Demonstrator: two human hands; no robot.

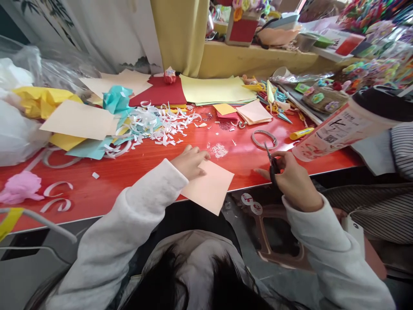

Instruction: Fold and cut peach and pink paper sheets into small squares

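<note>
My left hand (191, 162) grips the upper left edge of a square sheet of pale peach paper (211, 185). Part of that sheet lies on the table and its lowest corner juts out past the front edge. In my right hand (293, 178) is a pair of scissors with black handles (274, 169), its blades pointing up and away from me. The scissors are to the right of the sheet, apart from it. A ring-shaped band (264, 139) lies on the table just beyond the scissors' tips.
Paper shreds (161, 125) are heaped at the back left beside a loose cream sheet (80, 120). Small peach squares (254, 113) lie at the back. A large cup (342, 125) stands at the right, near a person's striped sleeve (402, 148). A pink stool (280, 258) is below.
</note>
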